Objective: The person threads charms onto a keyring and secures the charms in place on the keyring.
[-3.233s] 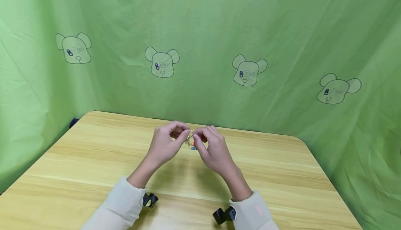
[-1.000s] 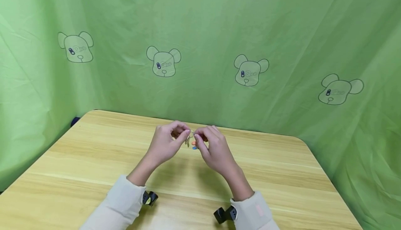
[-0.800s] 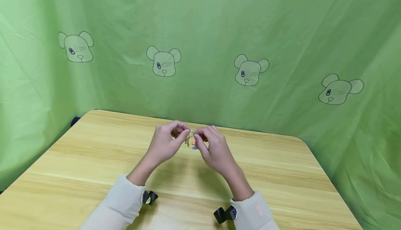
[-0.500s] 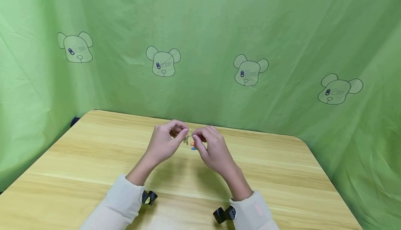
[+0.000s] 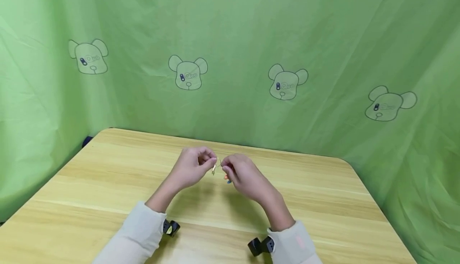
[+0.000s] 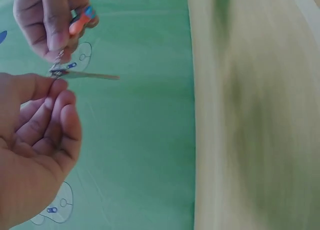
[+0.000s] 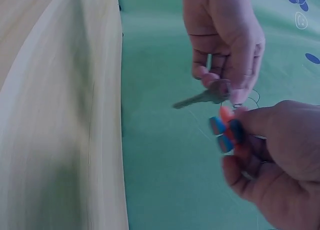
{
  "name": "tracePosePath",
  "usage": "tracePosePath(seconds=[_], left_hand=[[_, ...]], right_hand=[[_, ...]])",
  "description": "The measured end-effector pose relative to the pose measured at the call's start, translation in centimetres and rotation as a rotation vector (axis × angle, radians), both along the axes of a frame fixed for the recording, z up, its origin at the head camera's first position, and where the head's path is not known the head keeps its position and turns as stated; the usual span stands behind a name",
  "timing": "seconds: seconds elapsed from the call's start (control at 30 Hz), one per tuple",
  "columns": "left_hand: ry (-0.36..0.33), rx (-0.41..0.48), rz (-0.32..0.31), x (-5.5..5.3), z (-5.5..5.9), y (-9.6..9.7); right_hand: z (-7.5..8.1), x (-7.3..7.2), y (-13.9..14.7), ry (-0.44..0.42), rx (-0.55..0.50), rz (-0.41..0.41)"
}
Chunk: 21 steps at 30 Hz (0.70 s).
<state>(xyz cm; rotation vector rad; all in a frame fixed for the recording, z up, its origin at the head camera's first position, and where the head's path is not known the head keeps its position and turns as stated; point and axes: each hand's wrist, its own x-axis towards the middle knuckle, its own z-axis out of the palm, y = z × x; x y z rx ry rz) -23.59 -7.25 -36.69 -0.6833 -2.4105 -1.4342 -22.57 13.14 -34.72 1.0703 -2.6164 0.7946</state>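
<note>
Above the table, my left hand (image 5: 190, 168) pinches a metal key ring (image 5: 219, 161) between thumb and index finger. A key (image 7: 197, 98) hangs from the ring beside those fingertips; in the left wrist view the key (image 6: 97, 76) points away from the hand. Opposite it, my right hand (image 5: 249, 178) pinches the short chain (image 6: 61, 55) of a keychain at the ring's other side. The keychain's small orange and blue charm (image 7: 227, 132) dangles under the right fingers, partly covered by them. My fingertips hide parts of the ring.
The wood-grain table (image 5: 136, 176) lies below both hands. A green curtain (image 5: 230, 24) with bear-head drawings hangs behind and at the sides. Black wrist cameras (image 5: 260, 246) sit at the light sleeves (image 5: 138, 230).
Both hands have come down a little and nearer to me, with the right hand shifted slightly rightward. The charm has moved down and right, and the hanging key has turned.
</note>
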Motion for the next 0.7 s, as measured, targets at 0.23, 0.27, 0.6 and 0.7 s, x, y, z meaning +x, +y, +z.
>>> tracePosePath(seconds=[0.23, 0.27, 0.6, 0.7], left_hand=[[-0.216, -0.113, -0.107, -0.8, -1.7, -0.4], [-0.229, -0.13, -0.119, -0.9, -2.0, -0.4], [-0.368, -0.252, -0.125, -1.2, -3.9, 0.0], [-0.379, -0.281, -0.129, -1.2, -4.2, 0.3]], right_hand=[[-0.8, -0.4, 0.2, -0.335, 0.085, 0.042], [-1.1, -0.4, 0.3, -0.368, 0.094, 0.048], [-3.8, -2.2, 0.5, -0.537, 0.204, 0.122], [-4.2, -2.7, 0.6, -0.565, 0.238, 0.122]])
